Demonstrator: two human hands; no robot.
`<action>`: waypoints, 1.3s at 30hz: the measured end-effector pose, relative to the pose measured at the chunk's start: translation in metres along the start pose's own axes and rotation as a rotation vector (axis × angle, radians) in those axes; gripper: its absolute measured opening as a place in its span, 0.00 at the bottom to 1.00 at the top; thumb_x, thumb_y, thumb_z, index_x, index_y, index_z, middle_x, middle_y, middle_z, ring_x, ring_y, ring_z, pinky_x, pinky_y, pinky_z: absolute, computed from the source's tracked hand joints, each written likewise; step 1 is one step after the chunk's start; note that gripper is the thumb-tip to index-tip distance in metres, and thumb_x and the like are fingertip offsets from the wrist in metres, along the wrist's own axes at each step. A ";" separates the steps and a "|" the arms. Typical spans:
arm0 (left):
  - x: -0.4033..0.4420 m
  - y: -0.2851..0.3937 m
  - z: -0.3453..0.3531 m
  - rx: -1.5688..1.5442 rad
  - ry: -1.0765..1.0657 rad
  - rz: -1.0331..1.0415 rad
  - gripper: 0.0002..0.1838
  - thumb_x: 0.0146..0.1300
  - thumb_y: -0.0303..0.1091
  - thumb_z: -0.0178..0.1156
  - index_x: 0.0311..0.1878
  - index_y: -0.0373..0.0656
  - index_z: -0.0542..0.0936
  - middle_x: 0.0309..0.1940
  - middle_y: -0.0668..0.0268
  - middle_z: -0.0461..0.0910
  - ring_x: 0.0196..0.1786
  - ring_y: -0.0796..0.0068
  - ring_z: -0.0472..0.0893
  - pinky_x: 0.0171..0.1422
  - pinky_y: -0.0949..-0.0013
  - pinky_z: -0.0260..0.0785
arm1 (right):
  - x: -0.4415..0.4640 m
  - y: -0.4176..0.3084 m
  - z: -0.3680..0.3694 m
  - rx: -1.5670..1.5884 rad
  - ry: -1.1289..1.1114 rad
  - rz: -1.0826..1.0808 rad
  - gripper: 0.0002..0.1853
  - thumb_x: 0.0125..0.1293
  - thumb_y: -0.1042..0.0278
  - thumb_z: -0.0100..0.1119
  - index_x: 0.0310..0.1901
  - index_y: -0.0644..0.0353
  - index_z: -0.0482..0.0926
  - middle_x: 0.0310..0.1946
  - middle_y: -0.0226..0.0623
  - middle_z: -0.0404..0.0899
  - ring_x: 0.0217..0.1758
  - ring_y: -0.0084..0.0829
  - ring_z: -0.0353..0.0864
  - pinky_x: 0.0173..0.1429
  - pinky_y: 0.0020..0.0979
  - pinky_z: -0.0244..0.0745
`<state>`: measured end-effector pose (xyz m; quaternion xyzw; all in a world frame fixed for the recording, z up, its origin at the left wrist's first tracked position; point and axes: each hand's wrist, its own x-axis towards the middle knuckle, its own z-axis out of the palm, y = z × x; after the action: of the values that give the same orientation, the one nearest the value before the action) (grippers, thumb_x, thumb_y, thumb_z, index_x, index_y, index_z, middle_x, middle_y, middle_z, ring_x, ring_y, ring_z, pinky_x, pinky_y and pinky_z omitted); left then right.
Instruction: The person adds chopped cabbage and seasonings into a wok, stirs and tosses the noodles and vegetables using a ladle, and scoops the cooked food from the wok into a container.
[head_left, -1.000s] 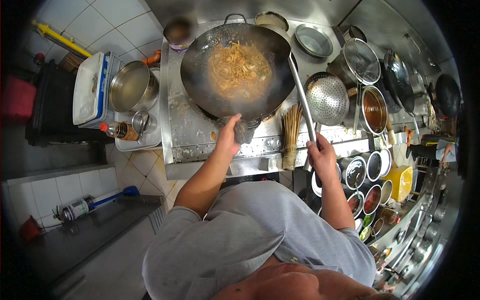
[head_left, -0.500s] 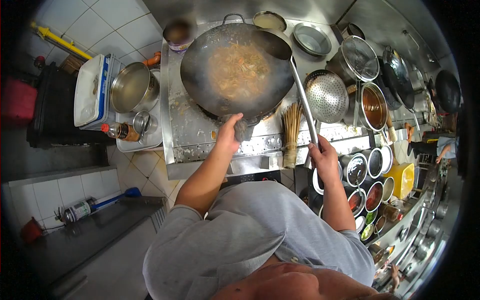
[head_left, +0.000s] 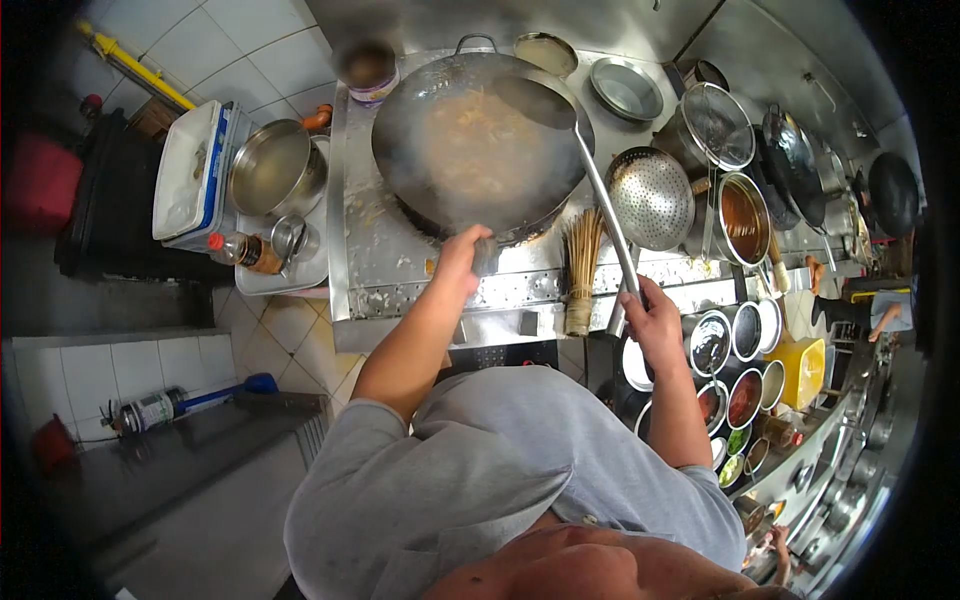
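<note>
A large black wok [head_left: 400, 150] on the steel stove holds noodles [head_left: 480, 140], blurred by steam. My left hand [head_left: 464, 260] is closed around a grey cloth [head_left: 485, 256] at the wok's near edge; the handle beneath is hidden. My right hand [head_left: 653, 318] grips the long metal handle of a ladle [head_left: 605, 195]. The ladle's dark bowl is over the right side of the wok. Between my hands, a bamboo brush [head_left: 581, 275] stands at the stove's front, touching neither hand.
A perforated strainer [head_left: 650, 200], a pot of brown sauce [head_left: 743, 225] and a wire sieve [head_left: 717, 125] are to the right. Several ingredient containers [head_left: 745, 395] sit below them. At left are a steel pot [head_left: 272, 170] and a bottle [head_left: 245, 252]. Another person [head_left: 885, 312] is far right.
The wok has shifted slightly right and its steam has thickened, blurring the noodles. The ladle's bowl has come into clearer view over the wok's right side. Both hands keep their grips.
</note>
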<state>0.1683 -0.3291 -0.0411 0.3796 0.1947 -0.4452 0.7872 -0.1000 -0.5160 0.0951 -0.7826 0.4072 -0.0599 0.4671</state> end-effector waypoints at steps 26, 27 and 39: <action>-0.144 -0.083 -0.082 0.162 0.044 0.079 0.07 0.63 0.27 0.63 0.43 0.39 0.81 0.35 0.63 0.81 0.37 0.70 0.83 0.41 0.63 0.76 | -0.026 -0.054 -0.066 -0.662 -0.340 -0.145 0.28 0.72 0.59 0.58 0.74 0.41 0.68 0.45 0.53 0.85 0.49 0.54 0.84 0.54 0.46 0.77; -0.148 -0.061 -0.043 0.067 0.048 0.066 0.06 0.62 0.28 0.63 0.41 0.40 0.81 0.33 0.64 0.81 0.35 0.70 0.82 0.39 0.63 0.76 | -0.029 -0.067 -0.076 -0.702 -0.388 -0.102 0.29 0.73 0.57 0.56 0.74 0.40 0.67 0.45 0.53 0.85 0.51 0.53 0.84 0.56 0.47 0.76; -0.165 -0.082 -0.060 0.137 -0.011 0.194 0.19 0.62 0.28 0.62 0.57 0.37 0.79 0.50 0.62 0.83 0.48 0.67 0.83 0.52 0.59 0.77 | -0.015 -0.007 0.017 -0.930 -0.064 -0.223 0.28 0.75 0.56 0.54 0.75 0.36 0.62 0.43 0.45 0.83 0.43 0.53 0.85 0.48 0.52 0.80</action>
<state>0.0136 -0.2176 -0.0082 0.4472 0.1216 -0.3813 0.7999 -0.0982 -0.4921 0.0954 -0.9489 0.2899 0.1030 0.0702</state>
